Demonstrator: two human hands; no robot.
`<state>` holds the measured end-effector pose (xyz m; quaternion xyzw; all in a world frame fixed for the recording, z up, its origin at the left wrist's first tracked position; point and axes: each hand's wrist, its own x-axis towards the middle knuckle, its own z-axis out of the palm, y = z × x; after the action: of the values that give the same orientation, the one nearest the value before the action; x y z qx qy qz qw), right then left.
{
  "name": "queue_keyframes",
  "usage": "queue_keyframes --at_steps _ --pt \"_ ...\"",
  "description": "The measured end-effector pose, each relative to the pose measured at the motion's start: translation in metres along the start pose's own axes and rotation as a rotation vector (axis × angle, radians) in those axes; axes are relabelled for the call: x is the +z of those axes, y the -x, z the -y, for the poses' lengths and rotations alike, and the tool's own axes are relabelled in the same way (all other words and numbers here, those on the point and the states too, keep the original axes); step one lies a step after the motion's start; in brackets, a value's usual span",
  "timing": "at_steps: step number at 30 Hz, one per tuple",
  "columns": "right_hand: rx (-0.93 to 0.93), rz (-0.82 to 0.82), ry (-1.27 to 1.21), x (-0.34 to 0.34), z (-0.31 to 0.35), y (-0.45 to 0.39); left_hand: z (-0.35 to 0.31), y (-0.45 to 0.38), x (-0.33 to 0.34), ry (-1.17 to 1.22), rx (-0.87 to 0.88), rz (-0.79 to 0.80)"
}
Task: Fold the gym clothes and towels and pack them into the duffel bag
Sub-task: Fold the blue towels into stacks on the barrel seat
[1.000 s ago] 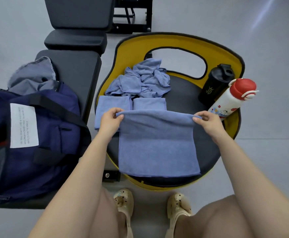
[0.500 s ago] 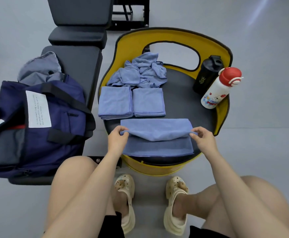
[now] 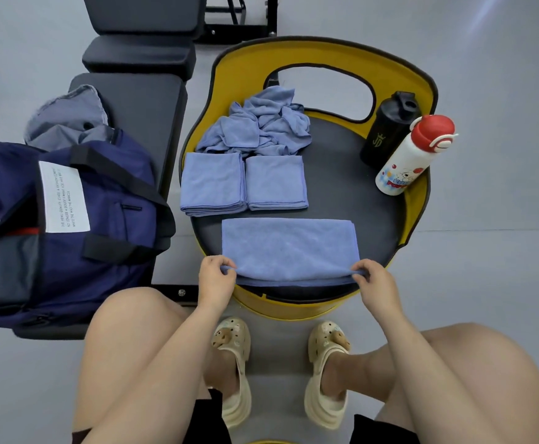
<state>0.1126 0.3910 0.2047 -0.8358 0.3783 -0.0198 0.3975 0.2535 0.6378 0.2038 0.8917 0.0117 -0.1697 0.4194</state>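
- While both hands pinch its near corners, the towel [image 3: 289, 249] lies folded in half into a wide blue rectangle at the front of the surface [image 3: 351, 200], near edge just at the rim.
- left hand [image 3: 217, 277] has thumb and fingers closed on the towel's near left corner; right hand [image 3: 375, 282] does the same on the near right corner. Fabric bunches a bit under each grip.
- Just behind it sit two folded towels [image 3: 244, 184], small neat squares side by side and touching, same blue.
- Behind those is a pile [image 3: 258, 125] of crumpled blue cloth, not folded at all.
- That surface is a round dark seat pad with a yellow shell around it and a cutout in the back.
- Two bottles stand at its right edge: a black one [image 3: 388, 128] and, touching it, a white one [image 3: 413, 155] with a red cap and a cartoon print, leaning a little.
- Floor is plain light grey; a black padded bench [image 3: 140, 100] runs along the left.
- bag [image 3: 56, 225] sits on the bench, navy with black straps and a white label, top open. Grey fabric [image 3: 66, 118] pokes up at its far end; can't tell what else is inside.
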Motion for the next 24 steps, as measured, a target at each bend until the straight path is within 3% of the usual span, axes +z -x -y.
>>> queue_keyframes --at_steps 6,9,11,13,15,19,24 --pt "0.035 0.007 0.107 0.004 -0.01 -0.003 0.015 -0.011 0.006 -0.094 -0.155 0.061" --pt "-0.015 0.074 0.369 0.003 -0.009 -0.003 0.018 -0.01 0.007 -0.231 -0.205 0.058" --pt "-0.067 0.011 0.541 0.003 0.0 -0.001 0.01 -0.006 0.007 -0.421 -0.096 -0.036" --pt "-0.18 -0.112 0.536 0.007 0.013 0.0 -0.002 -0.004 0.011 -0.524 0.111 -0.103" --pt "-0.343 -0.176 0.46 0.019 0.021 -0.006 -0.014 -0.004 0.022 -0.546 0.273 -0.06" --pt "-0.433 -0.058 0.359 0.059 0.036 -0.025 -0.033 -0.014 0.06 -0.601 0.462 0.108" --pt "-0.438 0.186 0.543 0.093 0.042 -0.044 -0.026 -0.031 0.095 -0.851 0.574 0.246"
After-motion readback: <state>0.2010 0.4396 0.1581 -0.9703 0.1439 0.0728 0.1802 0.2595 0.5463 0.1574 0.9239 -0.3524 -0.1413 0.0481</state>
